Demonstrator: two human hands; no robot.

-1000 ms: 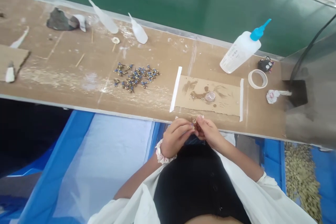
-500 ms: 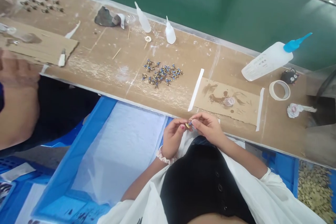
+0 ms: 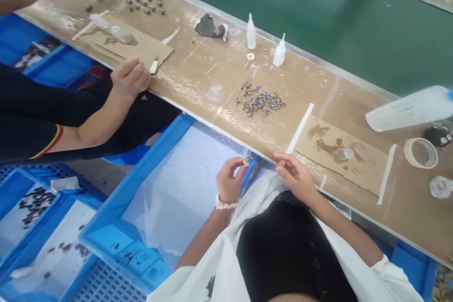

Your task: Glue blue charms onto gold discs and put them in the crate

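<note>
My left hand (image 3: 230, 181), with a scrunchie (image 3: 226, 205) at its wrist, pinches a small gold-coloured piece (image 3: 245, 163) between thumb and fingertips. It is over the blue tray (image 3: 152, 188) just off the table's front edge; the piece's exact kind is too small to make out. To its right, my right hand (image 3: 297, 179) is apart from it, index finger stretched out and thumb separate, with nothing visible in it. Beyond my hands on the table lies a cluster of small gold-and-blue pieces (image 3: 262, 101). A taped cardboard sheet (image 3: 364, 170) with brown stains and a clear blob (image 3: 343, 153) lies near my right hand.
Two small white bottles (image 3: 251, 33) stand at the back. A large bottle (image 3: 406, 108), tape roll (image 3: 420, 153) and black trinket (image 3: 439, 136) are at right. On the left a co-worker's hand (image 3: 130, 78) rests by another cardboard sheet (image 3: 141, 40); dark pieces (image 3: 145, 0) lie beyond.
My hands have separated; the left has moved away from the right with the small gold-coloured piece, which the right has let go. The view has shifted left, showing more of the co-worker.
</note>
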